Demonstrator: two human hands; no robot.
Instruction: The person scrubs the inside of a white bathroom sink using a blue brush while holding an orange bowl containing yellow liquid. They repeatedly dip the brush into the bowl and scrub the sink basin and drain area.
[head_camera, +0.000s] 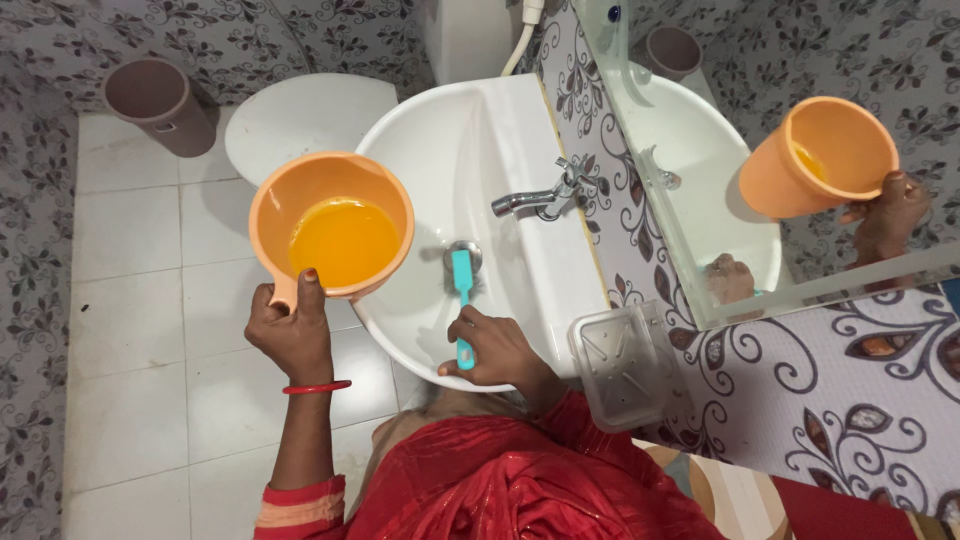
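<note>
**Brush at the drain, mug held over the basin**

Head view, looking straight down. Left hand (292, 335) is curled round the handle of a round orange plastic mug (331, 225), thumb pressed on top of the handle near the rim. Mug is held upright in the air, above the left edge of the white ceramic wash basin (455, 130), w/ water pooled in its bottom. Thin red bangle (316, 387) sits on the left wrist.

Right hand (497, 350) is wrapped tight round the lower end of a turquoise plastic brush (463, 290); fingers closed on the handle, down by the basin's near rim. Brush runs up from the fist, its head lying at the metal drain hole (464, 255) in the basin's middle. Can't tell if bristles press into the drain or just lie on it.

Chrome tap (535, 197) juts out over the basin from the right side, spout just above & right of the drain. Clear plastic soap tray (622, 365) is fixed on the patterned wall just right of the right hand's wrist. Wall mirror (720, 150) at right reflects the orange mug & the hand holding it.

Left of the basin: white toilet lid (300, 115), partly behind the mug; brown plastic bin (160, 105) on the pale tiled floor (130, 300) in the far corner. Red shiny garment (520, 480) fills the bottom centre.
</note>
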